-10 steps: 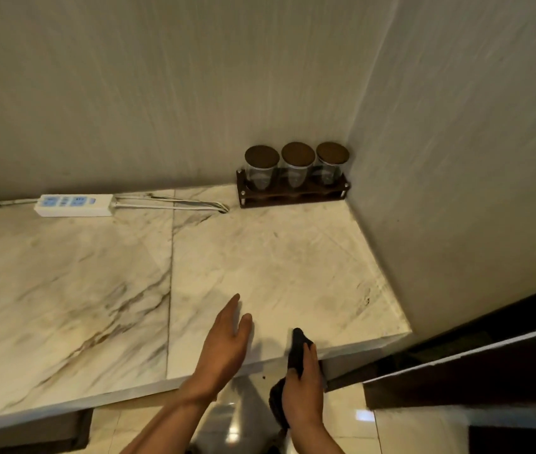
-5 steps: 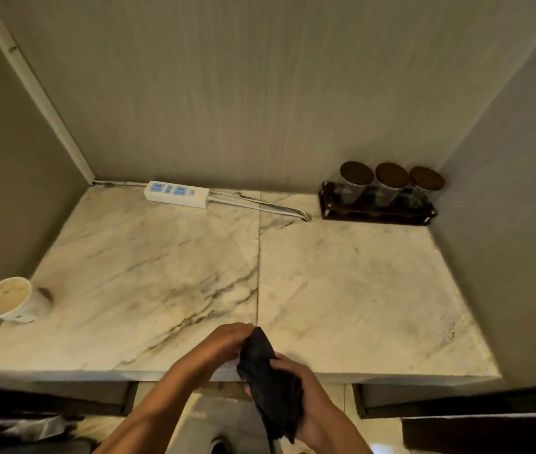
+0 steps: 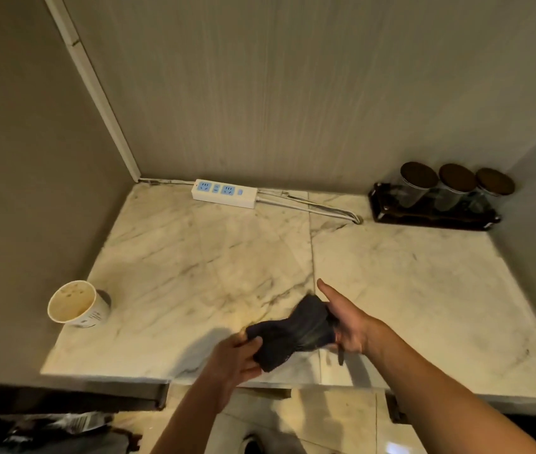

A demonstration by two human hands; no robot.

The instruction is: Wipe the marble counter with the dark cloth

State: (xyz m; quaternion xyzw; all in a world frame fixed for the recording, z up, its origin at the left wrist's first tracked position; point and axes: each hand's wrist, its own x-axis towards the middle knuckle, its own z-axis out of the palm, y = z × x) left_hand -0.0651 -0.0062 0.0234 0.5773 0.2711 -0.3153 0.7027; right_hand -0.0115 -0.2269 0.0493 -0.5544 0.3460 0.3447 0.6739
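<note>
Dark cloth (image 3: 296,332), twisted and bunched, is stretched between both hands just above the front edge of the marble counter (image 3: 423,273). Left hand (image 3: 237,358) has its fingers (image 3: 243,340) curled tight around the cloth's near end. Right hand (image 3: 346,317) clasps the far end against the palm with its lower fingers, while the forefinger points out straight toward the back wall. Both bare forearms reach in from below the counter's front edge. At the counter's left front corner stands a paper cup (image 3: 76,304). A white power strip (image 3: 224,193) lies along the back wall, its cable running right. In the right rear corner a dark tray (image 3: 430,214) holds 3 lidded jars (image 3: 456,186).
</note>
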